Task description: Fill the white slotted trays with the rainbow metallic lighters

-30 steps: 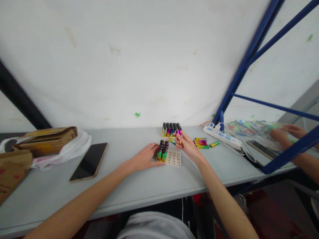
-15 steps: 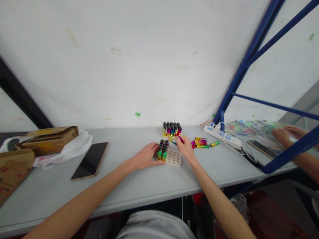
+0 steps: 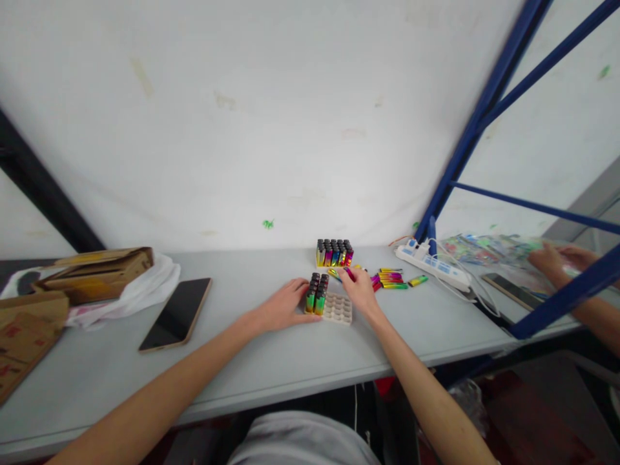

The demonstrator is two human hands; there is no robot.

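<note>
My left hand (image 3: 285,307) braces the left side of a pale tray (image 3: 341,309) with round sockets, thumb along the front and fingers behind. Upright lighters (image 3: 316,296) with black tops and green-to-orange bodies fill the tray's left part; the sockets on the right are bare. Just beyond the tray's right back corner, the closed fingers of my right hand (image 3: 361,292) pinch a magenta lighter (image 3: 350,274), mostly hidden by the fingers. Several shiny coloured lighters (image 3: 391,279) lie loose to the right of that hand.
Behind stands a full block of upright lighters (image 3: 334,252). A phone (image 3: 175,314), a cardboard box (image 3: 97,274) and a white plastic bag (image 3: 165,271) lie left. On the right are a power strip (image 3: 433,263), a blue frame (image 3: 458,152) and another person's hands (image 3: 557,261).
Almost nothing differs: my right hand has shifted very slightly near the tray's back corner, and my left hand stays on the tray. At the far right, the other person's hands moved a little.
</note>
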